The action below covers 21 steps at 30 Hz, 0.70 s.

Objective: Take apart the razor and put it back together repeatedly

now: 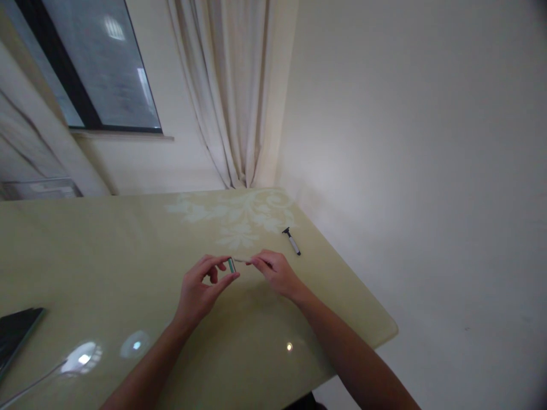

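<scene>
My left hand (pixel 204 285) pinches a razor blade cartridge (pixel 231 265) between thumb and fingertips, holding it upright by its two ends. A green strip shows along the cartridge. Close on its right, my right hand (pixel 274 272) grips a thin pale stick (pixel 243 261), whose tip points at the cartridge. The stick's exact kind is too small to make out, and I cannot tell whether it touches the cartridge. Beyond my right hand, a razor handle (pixel 293 242) with a dark T-shaped top and grey grip lies on the table.
The glossy pale green table (pixel 106 245) has a white floral pattern near its far edge. A black flat object (pixel 17 330) lies at the left edge, with a cable (pixel 38 380) near it. A wall (pixel 405 171) borders the right side; a curtain (pixel 235 85) hangs behind.
</scene>
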Motion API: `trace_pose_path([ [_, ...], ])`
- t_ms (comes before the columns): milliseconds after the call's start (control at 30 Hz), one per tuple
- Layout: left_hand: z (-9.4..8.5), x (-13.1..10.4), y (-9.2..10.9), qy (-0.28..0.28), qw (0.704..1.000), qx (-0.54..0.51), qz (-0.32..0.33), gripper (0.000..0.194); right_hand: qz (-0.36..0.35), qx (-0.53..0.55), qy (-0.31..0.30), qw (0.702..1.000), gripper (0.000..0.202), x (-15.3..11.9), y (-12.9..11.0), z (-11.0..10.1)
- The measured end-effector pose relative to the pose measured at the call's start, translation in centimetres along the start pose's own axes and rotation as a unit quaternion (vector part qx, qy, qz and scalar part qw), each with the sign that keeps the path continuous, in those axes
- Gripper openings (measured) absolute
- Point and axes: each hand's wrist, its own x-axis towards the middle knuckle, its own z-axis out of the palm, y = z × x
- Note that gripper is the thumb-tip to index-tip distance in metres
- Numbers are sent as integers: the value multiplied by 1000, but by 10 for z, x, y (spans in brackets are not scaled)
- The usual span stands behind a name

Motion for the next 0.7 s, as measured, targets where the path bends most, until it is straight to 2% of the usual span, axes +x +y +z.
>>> trace_pose_path([
  [167, -2, -1, -4, -8, 1000, 3, 4, 34, 19, 50, -36, 998, 45, 0, 2, 0],
  [300, -2, -1, -6, -14, 1000, 10, 4, 34, 25, 27, -19, 999, 47, 0, 2, 5],
  [400, -2, -1, -6, -11, 1000, 17, 5, 34, 24, 37, -43, 998, 47, 0, 3, 5],
  [533, -3, 0, -5, -7, 1000, 21, 13, 33, 38, 37, -32, 998, 46, 1, 5, 4],
  [633, -3, 0, -4, -6, 1000, 19, 13, 33, 40, 59, -57, 996, 46, 1, 7, 5],
  [700, -3, -1, -5, -10, 1000, 19, 10, 33, 42, 59, -48, 996, 46, 1, 9, 6],
])
